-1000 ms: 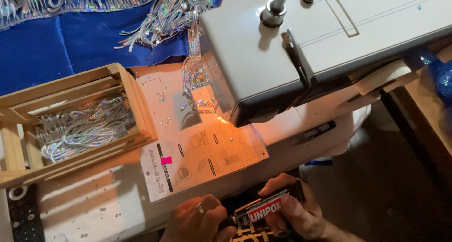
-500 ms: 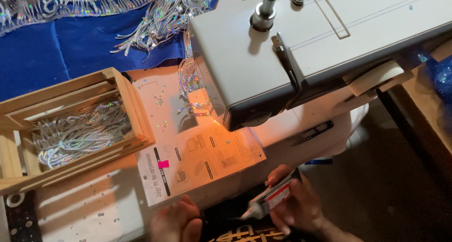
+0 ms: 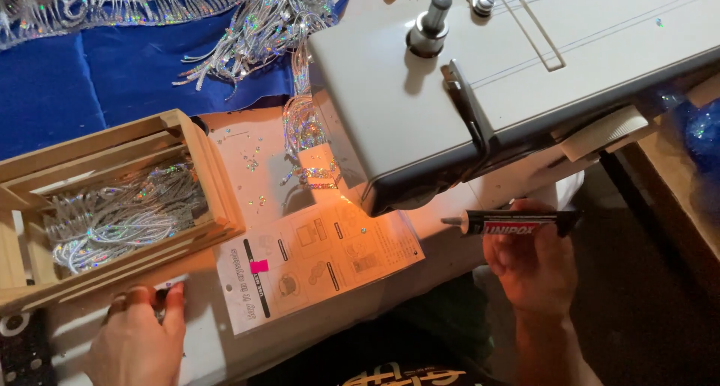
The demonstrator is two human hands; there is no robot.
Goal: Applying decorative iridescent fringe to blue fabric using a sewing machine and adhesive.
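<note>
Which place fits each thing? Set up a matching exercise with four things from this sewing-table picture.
Things:
1 glue tube
2 wooden crate
3 instruction sheet
4 blue cloth

Places:
a under the sewing machine's head, lit orange
b top left, under sequin fringe
c in the right hand
d left edge, holding silver trim

Pairs: 1-c, 2-d, 3-a, 4-b

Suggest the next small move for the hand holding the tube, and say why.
Probably bring the glue tube in the right hand leftward toward the sequin trim under the sewing machine: its nozzle already points that way, while the left hand rests flat on the table.
</note>
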